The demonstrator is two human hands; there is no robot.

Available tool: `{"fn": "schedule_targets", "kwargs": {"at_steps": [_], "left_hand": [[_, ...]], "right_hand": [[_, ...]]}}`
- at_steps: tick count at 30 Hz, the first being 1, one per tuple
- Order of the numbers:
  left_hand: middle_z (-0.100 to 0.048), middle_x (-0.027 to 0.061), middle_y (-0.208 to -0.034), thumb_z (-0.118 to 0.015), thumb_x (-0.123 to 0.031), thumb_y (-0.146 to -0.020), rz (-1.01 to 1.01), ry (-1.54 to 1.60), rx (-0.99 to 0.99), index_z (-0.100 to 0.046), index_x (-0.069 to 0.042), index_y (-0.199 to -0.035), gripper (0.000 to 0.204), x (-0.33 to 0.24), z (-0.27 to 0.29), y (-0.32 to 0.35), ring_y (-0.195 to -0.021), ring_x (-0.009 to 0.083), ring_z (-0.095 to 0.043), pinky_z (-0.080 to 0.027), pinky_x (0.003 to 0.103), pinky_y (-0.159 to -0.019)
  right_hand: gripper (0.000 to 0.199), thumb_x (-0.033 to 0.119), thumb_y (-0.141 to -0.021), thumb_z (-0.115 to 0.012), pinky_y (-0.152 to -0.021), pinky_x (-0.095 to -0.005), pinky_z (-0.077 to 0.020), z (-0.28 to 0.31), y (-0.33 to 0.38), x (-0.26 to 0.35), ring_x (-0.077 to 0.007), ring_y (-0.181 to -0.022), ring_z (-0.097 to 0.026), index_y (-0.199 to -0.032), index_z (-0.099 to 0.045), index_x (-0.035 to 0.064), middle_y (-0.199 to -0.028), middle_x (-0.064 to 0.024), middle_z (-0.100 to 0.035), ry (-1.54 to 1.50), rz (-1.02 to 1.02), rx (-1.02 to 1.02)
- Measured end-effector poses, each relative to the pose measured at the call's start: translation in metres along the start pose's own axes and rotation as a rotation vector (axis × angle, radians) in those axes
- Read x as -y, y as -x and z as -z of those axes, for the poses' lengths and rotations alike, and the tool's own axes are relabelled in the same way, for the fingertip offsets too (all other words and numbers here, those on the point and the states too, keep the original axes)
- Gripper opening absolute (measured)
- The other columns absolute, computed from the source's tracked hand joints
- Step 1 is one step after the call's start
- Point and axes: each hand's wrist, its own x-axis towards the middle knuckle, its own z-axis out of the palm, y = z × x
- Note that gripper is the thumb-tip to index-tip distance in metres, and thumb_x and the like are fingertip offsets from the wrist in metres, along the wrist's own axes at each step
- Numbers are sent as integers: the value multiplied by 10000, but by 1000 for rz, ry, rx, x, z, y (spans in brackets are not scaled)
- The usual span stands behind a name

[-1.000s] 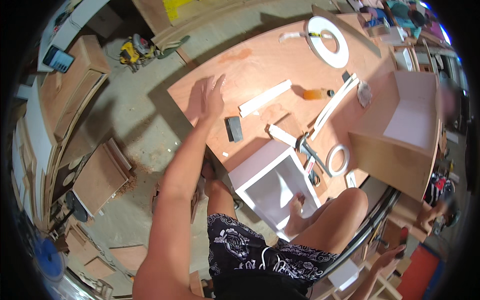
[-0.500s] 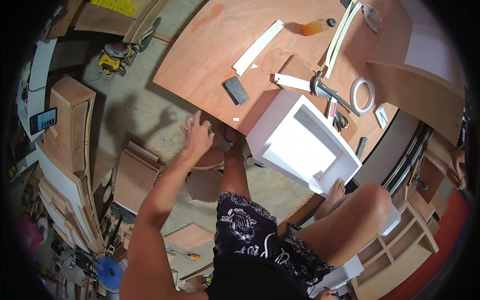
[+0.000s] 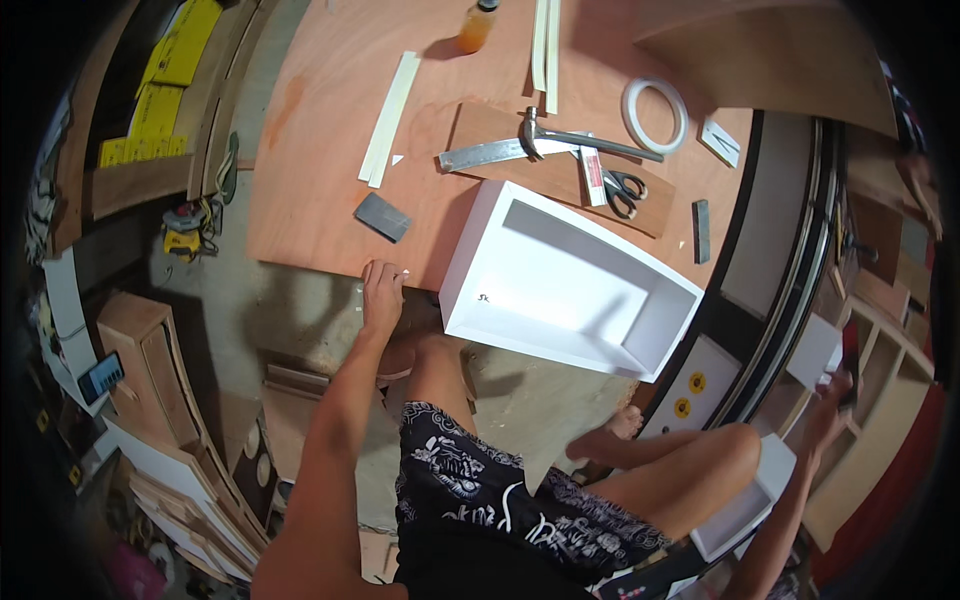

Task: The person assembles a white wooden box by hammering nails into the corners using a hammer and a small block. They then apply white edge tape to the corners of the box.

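Observation:
My left hand (image 3: 382, 298) is at the near edge of the plywood worktable (image 3: 320, 222), its fingers bent together over the edge. A tiny white scrap lies beside its fingertips. To its right a white open box (image 3: 570, 285) rests at the table's near edge, its hollow facing up. A dark sanding block (image 3: 383, 218) lies just beyond the hand. At the far right, my right hand (image 3: 824, 408) reaches out beside the shelving, its fingers closed around a slim dark thing that I cannot make out.
On the table lie a hammer (image 3: 533, 133), a metal ruler (image 3: 485, 155), black scissors (image 3: 626, 195), a roll of white edging tape (image 3: 655, 115), pale strips (image 3: 390, 118) and an orange-filled bottle (image 3: 477, 27). A yellow power tool (image 3: 184, 240) sits on the floor at left.
My left hand has come from the air onto the table edge. My right arm has swung out to the far right. My foot has moved away from the box, and the view has shifted.

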Motion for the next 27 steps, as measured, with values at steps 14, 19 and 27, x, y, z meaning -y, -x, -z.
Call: {"fn": "schedule_targets", "kwargs": {"at_steps": [14,19,27], "left_hand": [[-697,210,-939,-654,-109,-1005,37,-222,140,-728,-6,-1037,131,-52,70,-83,-963,429,-687,-551,511,-848],[-675,216,-1043,-660,-71,-1021,22,-261,-137,-727,16,-1110,141,-39,10,-187,-988,430,-688,-544,539,-867],[-666,238,-1052,-662,-109,-1014,94,-412,-153,-706,50,-1008,165,-55,-10,-189,-978,454,-690,-551,547,-877]], "right_hand": [[436,339,-1198,-417,-937,-393,-525,-72,160,-66,-260,-954,-631,-1350,-627,-11,-1072,-146,-685,316,89,4],[389,313,-1202,-417,-759,-354,-523,-118,233,-121,-206,-791,-596,-1206,-603,-29,-932,-99,-638,13,-516,288],[271,164,-1086,-429,-699,-372,-488,-98,384,-221,-213,-731,-579,-1163,-596,-36,-847,-106,-578,81,-371,439]]}}
